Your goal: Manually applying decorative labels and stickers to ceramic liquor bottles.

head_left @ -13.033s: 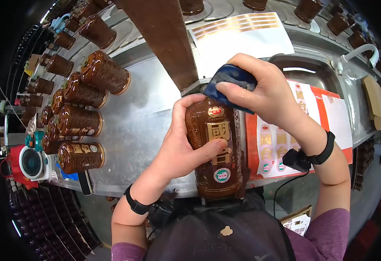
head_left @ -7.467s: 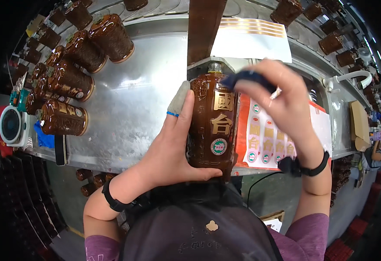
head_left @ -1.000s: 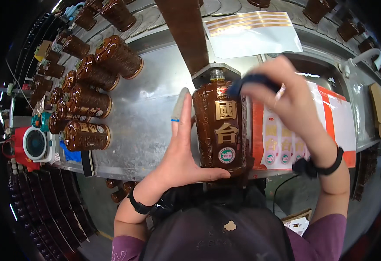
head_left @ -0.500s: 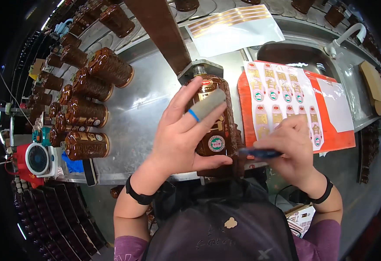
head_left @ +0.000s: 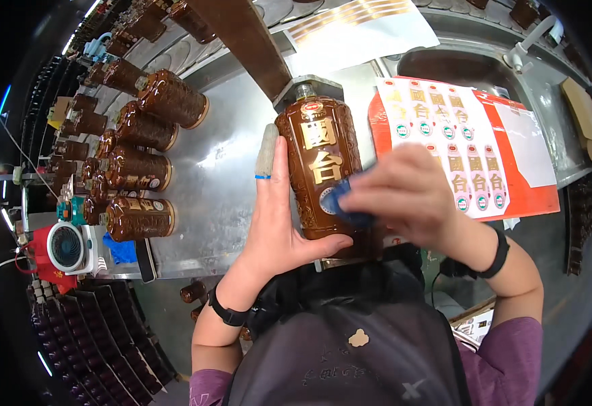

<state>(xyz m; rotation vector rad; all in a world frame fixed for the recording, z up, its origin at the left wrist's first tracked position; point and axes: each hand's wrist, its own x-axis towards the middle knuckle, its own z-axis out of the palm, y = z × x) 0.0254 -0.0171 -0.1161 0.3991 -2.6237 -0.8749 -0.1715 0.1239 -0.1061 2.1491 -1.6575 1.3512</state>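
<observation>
A brown glazed bottle [head_left: 315, 193] with gold characters and a round emblem lies on its back, neck away from me, against a metal bracket [head_left: 336, 92]. My left hand [head_left: 272, 227] steadies its lower left side. The thumb rests across the base end, and a finger in a grey finger cot with a blue band stretches along the edge. In my right hand [head_left: 411, 193] is a blue pad or folded cloth [head_left: 351, 203], pressed over the bottle's lower right, partly covering the emblem. Motion blurs this hand, and the pad's exact kind is unclear.
Several brown bottles [head_left: 140, 166] lie at the left of the metal table [head_left: 218, 169]. A label sheet [head_left: 475, 139] rests on a red board [head_left: 538, 207] at right. Beyond are a striped sheet [head_left: 363, 34], a sink [head_left: 451, 64] and a faucet [head_left: 536, 40]. A small fan [head_left: 66, 247] stands at left.
My left hand has drawn back from the bottle's front to its left side, uncovering the gold characters. My right hand has moved up and left, bringing the blue pad onto the bottle.
</observation>
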